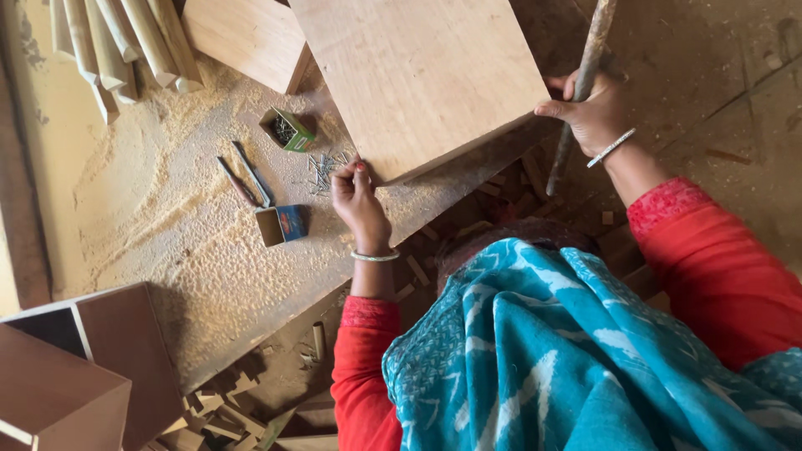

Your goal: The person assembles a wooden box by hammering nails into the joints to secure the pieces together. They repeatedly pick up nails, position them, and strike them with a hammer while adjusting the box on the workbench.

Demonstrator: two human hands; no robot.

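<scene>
The board (418,79), a pale square of plywood, lies on the bench (167,234) and overhangs its near edge. The left hand (359,200) grips the board's near corner, fingers curled over the top face and thumb beneath as far as can be seen. The right hand (593,113) holds the board's right corner, fingertips pressed on the edge, and the same hand is closed round a worn wooden stick (581,83) that runs up past the board and down below the hand.

Just left of the board stands a small green box (288,129), open at the top and part full of small nails. Loose nails (322,171) lie scattered between that box and the left hand. Further left and nearer the person, a second small box (282,224) lies on its side, its open mouth showing nothing inside. Two thin tools (246,177) lie between the boxes.

The bench is pale and thickly covered with sawdust left of the board. Turned wooden legs (117,42) lie at the far left corner, and another plywood piece (251,38) sits just left of the board's far end. Well left and below, brown open-sided cabinets (75,367) stand. Offcuts (225,409) litter the dirt floor below the bench.
</scene>
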